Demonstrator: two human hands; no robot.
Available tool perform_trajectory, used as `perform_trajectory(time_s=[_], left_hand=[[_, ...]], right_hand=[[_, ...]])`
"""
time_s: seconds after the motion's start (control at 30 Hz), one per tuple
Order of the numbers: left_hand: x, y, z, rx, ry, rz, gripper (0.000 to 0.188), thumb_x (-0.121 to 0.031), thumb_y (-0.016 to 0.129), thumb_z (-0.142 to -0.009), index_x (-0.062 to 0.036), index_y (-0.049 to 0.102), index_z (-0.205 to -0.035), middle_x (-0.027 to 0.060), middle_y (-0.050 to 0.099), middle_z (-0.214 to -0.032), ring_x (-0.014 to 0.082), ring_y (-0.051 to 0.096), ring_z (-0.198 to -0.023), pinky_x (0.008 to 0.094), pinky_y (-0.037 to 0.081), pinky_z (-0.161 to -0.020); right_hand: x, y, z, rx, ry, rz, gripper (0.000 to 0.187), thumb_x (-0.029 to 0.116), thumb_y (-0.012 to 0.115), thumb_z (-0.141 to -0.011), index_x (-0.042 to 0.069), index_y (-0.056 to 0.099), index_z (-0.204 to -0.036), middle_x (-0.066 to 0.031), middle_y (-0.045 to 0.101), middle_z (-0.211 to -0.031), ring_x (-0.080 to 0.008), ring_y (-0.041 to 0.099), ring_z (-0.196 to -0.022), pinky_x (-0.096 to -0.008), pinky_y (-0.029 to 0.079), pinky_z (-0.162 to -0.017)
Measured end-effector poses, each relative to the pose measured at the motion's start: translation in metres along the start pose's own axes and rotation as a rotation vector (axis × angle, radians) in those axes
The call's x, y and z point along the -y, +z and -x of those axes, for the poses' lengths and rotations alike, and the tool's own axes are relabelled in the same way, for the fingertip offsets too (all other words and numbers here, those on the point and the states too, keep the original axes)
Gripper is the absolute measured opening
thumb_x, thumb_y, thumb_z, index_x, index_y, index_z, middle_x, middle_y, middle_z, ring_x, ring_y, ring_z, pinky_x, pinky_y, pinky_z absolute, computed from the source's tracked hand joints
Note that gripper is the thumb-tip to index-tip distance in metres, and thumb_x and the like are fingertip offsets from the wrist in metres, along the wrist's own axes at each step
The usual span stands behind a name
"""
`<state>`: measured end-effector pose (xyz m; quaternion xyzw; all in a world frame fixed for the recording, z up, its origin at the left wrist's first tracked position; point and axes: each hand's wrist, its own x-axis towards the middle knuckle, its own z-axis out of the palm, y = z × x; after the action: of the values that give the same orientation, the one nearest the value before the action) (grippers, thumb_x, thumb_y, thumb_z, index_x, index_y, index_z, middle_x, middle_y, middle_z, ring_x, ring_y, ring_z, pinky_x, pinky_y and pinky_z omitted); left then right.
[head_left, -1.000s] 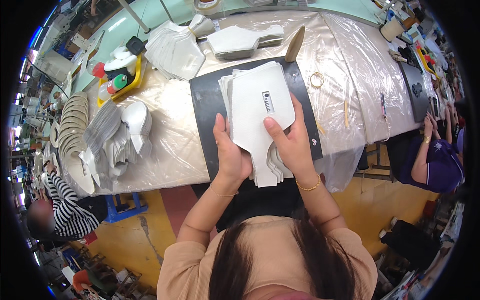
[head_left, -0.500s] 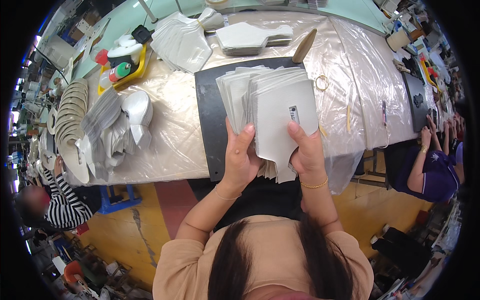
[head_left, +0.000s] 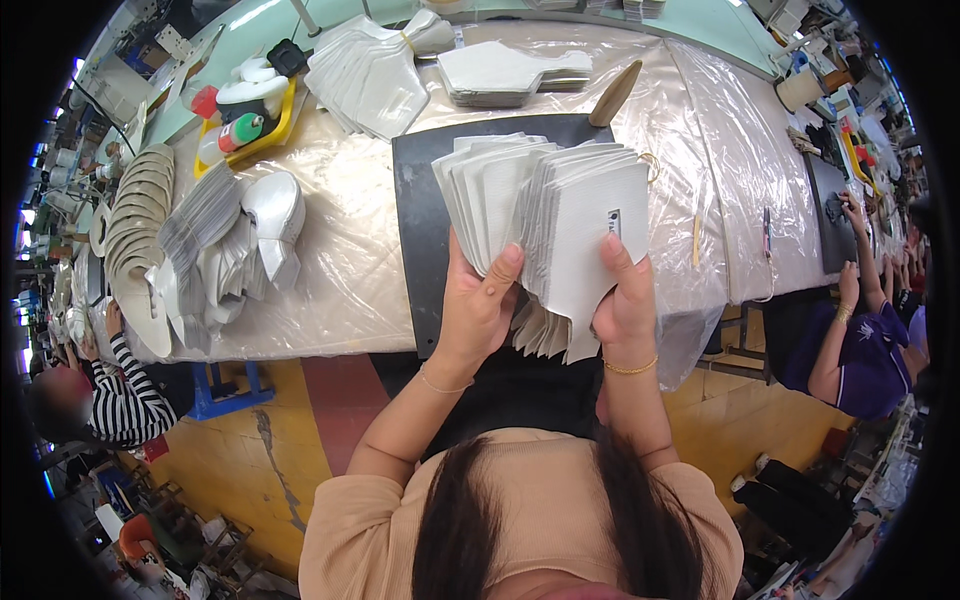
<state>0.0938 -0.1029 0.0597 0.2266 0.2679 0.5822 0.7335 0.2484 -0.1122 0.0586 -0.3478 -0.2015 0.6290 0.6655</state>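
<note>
Between my two hands is a thick bundle of white cut fabric pieces (head_left: 590, 230), fanned into overlapping layers above a dark board (head_left: 415, 210). The top piece carries a small dark label near my right thumb. My left hand (head_left: 482, 308) grips the left part of the bundle, thumb on top and fingers beneath, mostly hidden. Closed on the right edge is my right hand (head_left: 626, 305), its thumb pressed on the top piece beside the label. A wooden tool with a pointed end (head_left: 615, 93) rests at the board's far right corner.
Fanned white pieces (head_left: 368, 78) and a neat stack (head_left: 500, 78) lie at the back. To the left are a yellow tray (head_left: 272, 138) with a green-capped bottle (head_left: 236, 132), curved pieces (head_left: 138, 225) and bundled strips (head_left: 205, 205). Co-workers sit on both sides.
The bundle has spread wider, its right part leaning further right with more layer edges showing. My right hand has shifted slightly right, and the bundle now partly covers the round ring of tape.
</note>
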Motion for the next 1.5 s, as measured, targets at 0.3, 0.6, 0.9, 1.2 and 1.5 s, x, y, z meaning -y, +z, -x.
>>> perform_trajectory(time_s=[0.3,0.6,0.9,1.2,1.5], left_hand=[[0.0,-0.007,-0.004,-0.018,0.027,-0.115,0.048,-0.014,0.066,-0.096,-0.0046,0.041,-0.136,0.0088,0.057,-0.122,0.016,0.059,-0.108,0.0298,0.05,-0.092],[-0.021,-0.007,-0.01,-0.105,0.393,-0.929,0.046,-0.015,0.071,-0.088,0.0032,0.052,-0.126,0.0103,0.065,-0.1,0.0142,0.062,-0.084,0.0288,0.051,-0.077],[-0.077,-0.024,-0.066,0.095,0.242,-1.071,0.049,-0.019,0.067,-0.092,-0.0019,0.045,-0.131,0.0118,0.065,-0.097,0.0169,0.061,-0.067,0.0294,0.049,-0.064],[-0.067,-0.031,-0.099,0.579,0.507,-1.822,0.047,-0.02,0.067,-0.085,-0.0163,0.051,-0.13,0.0118,0.07,-0.104,0.0333,0.067,-0.088,0.0444,0.054,-0.07],[-0.067,-0.039,-0.16,0.834,-0.155,-1.508,0.059,-0.025,0.073,-0.086,-0.0118,0.047,-0.138,0.0201,0.063,-0.123,0.0332,0.06,-0.115,0.0403,0.046,-0.097]], right_hand=[[0.0,-0.014,-0.003,-0.027,0.074,-0.088,0.05,0.016,0.065,-0.095,0.002,0.046,-0.139,-0.0103,0.059,-0.129,-0.0212,0.059,-0.117,-0.0364,0.048,-0.101],[0.001,-0.034,-0.006,0.061,0.344,-0.252,0.047,0.017,0.063,-0.097,0.001,0.047,-0.138,-0.0112,0.06,-0.13,-0.0235,0.059,-0.118,-0.0404,0.049,-0.103],[0.041,-0.046,-0.014,-0.121,0.037,0.117,0.046,0.014,0.067,-0.094,0.002,0.049,-0.135,-0.0104,0.061,-0.127,-0.022,0.061,-0.115,-0.0385,0.05,-0.1],[0.05,-0.022,-0.026,0.352,-0.519,1.693,0.036,0.004,0.08,-0.076,0.005,0.062,-0.107,-0.0088,0.068,-0.101,-0.0207,0.066,-0.095,-0.0308,0.051,-0.084],[0.048,-0.002,-0.039,0.594,-0.329,1.436,0.042,0.008,0.082,-0.071,0.004,0.064,-0.108,-0.0139,0.07,-0.1,-0.035,0.067,-0.09,-0.037,0.053,-0.078]])
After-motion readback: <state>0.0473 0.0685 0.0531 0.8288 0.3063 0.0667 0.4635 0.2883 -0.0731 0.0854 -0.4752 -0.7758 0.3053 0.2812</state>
